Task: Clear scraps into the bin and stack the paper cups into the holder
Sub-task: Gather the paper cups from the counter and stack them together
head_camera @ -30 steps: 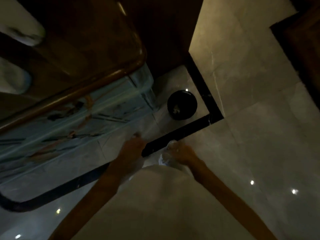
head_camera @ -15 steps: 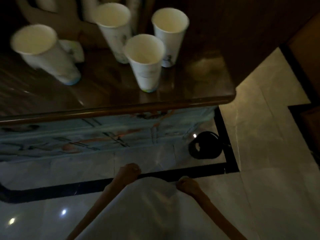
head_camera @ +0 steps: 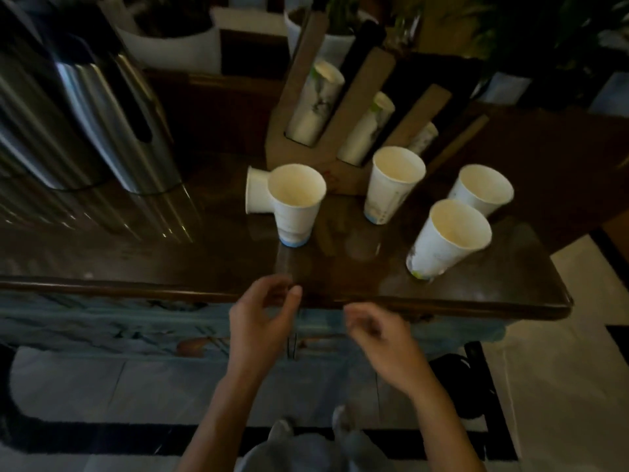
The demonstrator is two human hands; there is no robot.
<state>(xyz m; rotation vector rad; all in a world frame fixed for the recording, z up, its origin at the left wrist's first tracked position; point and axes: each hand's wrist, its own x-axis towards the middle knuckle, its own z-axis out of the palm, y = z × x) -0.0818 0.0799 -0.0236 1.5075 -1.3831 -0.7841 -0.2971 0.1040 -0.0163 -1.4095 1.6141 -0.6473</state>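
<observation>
1. Head view: both hands hover at the near edge of the dark wooden table (head_camera: 170, 267), and neither holds anything. The left hand (head_camera: 260, 323) is loosely open, thumb and fingers curled with a gap between them; the right hand (head_camera: 381, 338) is half-curled and blurred, but nothing shows inside it.
2. Four paper cups stand upright on the table: the nearest cup (head_camera: 295, 204) just beyond the left hand, a middle cup (head_camera: 391, 183), a right front cup (head_camera: 446, 240) and a far right cup (head_camera: 481, 189). A fifth, tipped cup (head_camera: 255, 194) lies on its side, touching the nearest cup from behind.
3. The cardboard cup holder (head_camera: 326, 97) stands behind them with stacks of cups already in its slots. A dark shape on the floor by the table's right end may be the bin — too dim to tell.
4. No scraps are visible on the table, so stacking looks like the step in hand.
5. Risks: the cups are light and empty, so a quick reach could knock one over, and lifting the nearest cup may send the tipped one rolling. The polished top looks slippery — a nudged cup could slide off the edge.
</observation>
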